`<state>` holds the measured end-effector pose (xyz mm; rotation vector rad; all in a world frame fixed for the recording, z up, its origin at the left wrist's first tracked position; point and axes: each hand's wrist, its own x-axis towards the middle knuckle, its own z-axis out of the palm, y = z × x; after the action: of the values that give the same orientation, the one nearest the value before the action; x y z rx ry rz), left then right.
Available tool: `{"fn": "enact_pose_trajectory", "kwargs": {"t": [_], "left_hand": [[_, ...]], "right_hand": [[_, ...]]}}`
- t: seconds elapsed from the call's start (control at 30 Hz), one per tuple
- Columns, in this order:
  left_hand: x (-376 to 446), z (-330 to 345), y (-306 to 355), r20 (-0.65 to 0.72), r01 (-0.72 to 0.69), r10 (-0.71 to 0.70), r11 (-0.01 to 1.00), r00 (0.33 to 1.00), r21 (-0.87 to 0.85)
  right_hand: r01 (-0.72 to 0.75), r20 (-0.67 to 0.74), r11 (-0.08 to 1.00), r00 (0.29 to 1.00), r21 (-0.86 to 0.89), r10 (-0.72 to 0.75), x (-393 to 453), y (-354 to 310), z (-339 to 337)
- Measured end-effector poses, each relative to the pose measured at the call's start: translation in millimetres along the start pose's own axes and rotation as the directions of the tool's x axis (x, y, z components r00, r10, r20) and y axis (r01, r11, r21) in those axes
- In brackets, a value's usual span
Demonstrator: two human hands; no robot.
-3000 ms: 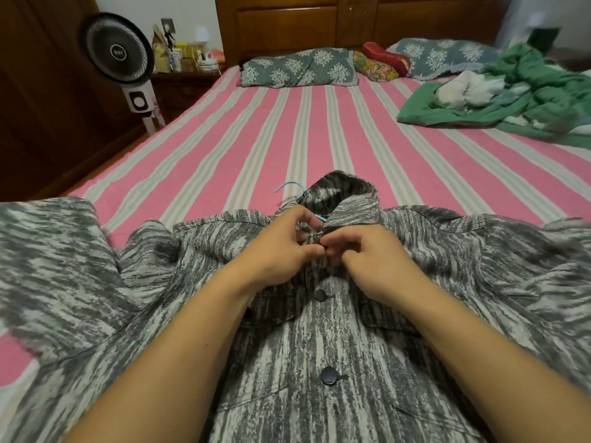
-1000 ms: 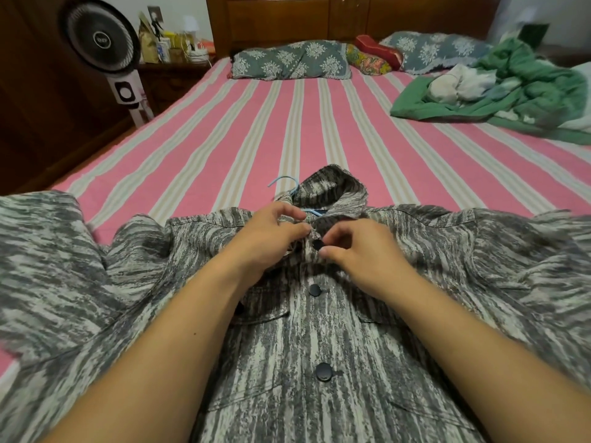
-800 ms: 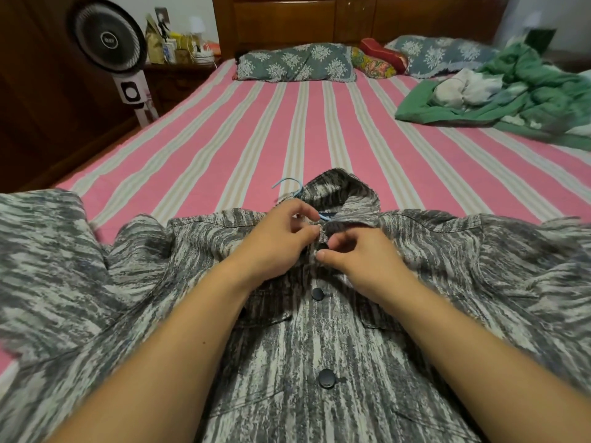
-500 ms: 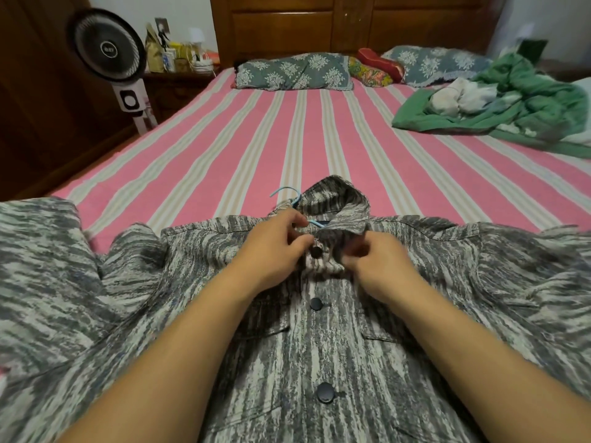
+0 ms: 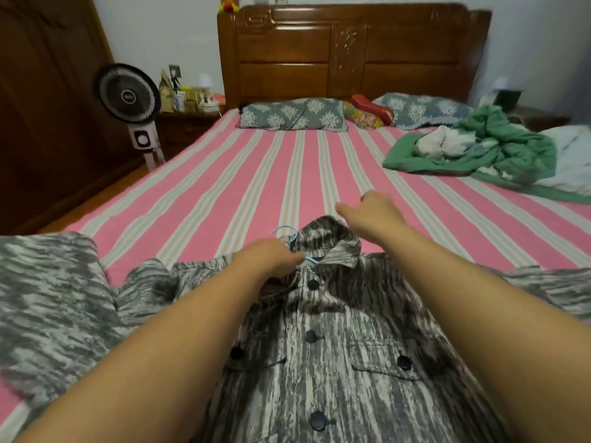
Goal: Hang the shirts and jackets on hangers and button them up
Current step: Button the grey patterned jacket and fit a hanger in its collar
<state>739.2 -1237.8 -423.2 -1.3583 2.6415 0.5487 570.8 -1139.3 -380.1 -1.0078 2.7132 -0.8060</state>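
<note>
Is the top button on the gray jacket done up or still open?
Done up. The top button sits through the closed front of the jacket just under the collar, and both edges meet there.

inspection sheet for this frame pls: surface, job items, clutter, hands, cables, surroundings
Surface: bed with a pink striped sheet.
Job's things: grey patterned jacket lying flat, front placket buttoned; blue hanger hook sticking out at the collar.
Clutter: green blanket heap, two pillows.
Hands: left hand at the collar by the hanger, grip not visible; right hand raised beyond the collar, fingers loose, holding nothing.
Cables: nothing seen.
Surroundings: standing fan, crowded nightstand, wooden headboard.
</note>
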Motion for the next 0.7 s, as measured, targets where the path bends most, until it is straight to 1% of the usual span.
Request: {"fn": "enact_pose_trajectory", "kwargs": {"t": [0.03,0.07,0.1,0.13,0.17,0.2,0.23,0.27,0.3,0.33,0.4,0.47,0.5,0.53,0.57,0.6,0.63,0.67,0.7], "left_hand": [[6.3,-2.7,4.2,0.022,-0.008,0.006,0.994,1.000,0.108],[14.2,-5.6,6.8,0.015,-0.011,0.008,0.988,1.000,0.155],[18.5,-11.5,8.8,-0.004,-0.007,0.008,0.989,1.000,0.151],[21.6,-16.9,9.5,-0.041,-0.007,0.011,0.996,0.999,0.090],[19.0,-21.9,9.4,-0.118,-0.030,0.032,0.999,0.992,0.016],[11.1,-25.9,8.4,-0.252,-0.073,0.050,0.994,0.966,-0.081],[-2.0,-27.6,6.2,-0.389,-0.134,0.062,0.978,0.919,-0.160],[-16.5,-25.4,1.9,-0.487,-0.201,0.082,0.959,0.869,-0.197],[-33.3,-20.1,-3.7,-0.544,-0.267,0.118,0.942,0.831,-0.202],[-51.2,-12.2,-10.5,-0.578,-0.315,0.145,0.926,0.803,-0.206],[-86.3,0.4,-25.2,-0.623,-0.383,0.161,0.891,0.766,-0.241],[-111.6,7.7,-38.3,-0.643,-0.404,0.152,0.876,0.750,-0.264],[-119.9,11.5,-43.8,-0.646,-0.401,0.146,0.876,0.749,-0.267],[-126.0,14.6,-49.0,-0.648,-0.391,0.126,0.876,0.752,-0.284],[-129.6,16.2,-53.5,-0.644,-0.378,0.094,0.869,0.759,-0.318],[-133.3,15.6,-56.1,-0.635,-0.366,0.063,0.859,0.770,-0.358],[-137.3,14.2,-57.0,-0.626,-0.356,0.043,0.852,0.779,-0.384],[-141.0,12.7,-56.3,-0.625,-0.345,0.036,0.857,0.780,-0.382],[-145.4,10.9,-54.1,-0.629,-0.333,0.042,0.874,0.777,-0.353]], "right_hand": [[-0.017,0.054,0.998,0.998,-0.067,0.021,4.8,-1.1,5.8],[-0.019,0.109,0.990,0.993,-0.140,0.035,7.4,1.6,12.8],[0.004,0.155,0.977,0.987,-0.214,0.030,8.1,4.4,18.7],[0.042,0.175,0.966,0.985,-0.256,0.004,8.6,6.8,22.8],[0.080,0.173,0.961,0.984,-0.264,-0.034,11.5,9.7,25.7],[0.115,0.162,0.961,0.984,-0.249,-0.076,15.7,12.2,27.3],[0.138,0.153,0.966,0.983,-0.217,-0.106,18.7,13.9,26.7],[0.154,0.134,0.975,0.982,-0.158,-0.133,18.2,13.6,23.8],[0.161,0.093,0.983,0.984,-0.086,-0.153,15.4,11.9,20.0],[0.172,0.039,0.985,0.984,-0.014,-0.171,10.8,11.6,16.3],[0.207,-0.054,0.976,0.978,0.062,-0.203,-6.6,15.2,7.2],[0.230,-0.119,0.961,0.970,0.156,-0.213,-31.3,22.9,-5.6],[0.231,-0.129,0.948,0.970,0.221,-0.206,-45.0,28.4,-12.7],[0.217,-0.131,0.920,0.974,0.326,-0.183,-59.6,32.7,-22.2],[0.180,-0.107,0.847,0.983,0.501,-0.146,-72.9,35.7,-33.1],[0.095,-0.017,0.714,0.993,0.694,-0.115,-87.3,36.7,-45.7],[-0.040,0.119,0.552,0.987,0.833,-0.109,-100.8,38.2,-56.8],[-0.155,0.236,0.470,0.965,0.869,-0.118,-113.6,41.1,-65.5],[-0.230,0.330,0.488,0.935,0.842,-0.129,-124.3,43.9,-71.5]]}}
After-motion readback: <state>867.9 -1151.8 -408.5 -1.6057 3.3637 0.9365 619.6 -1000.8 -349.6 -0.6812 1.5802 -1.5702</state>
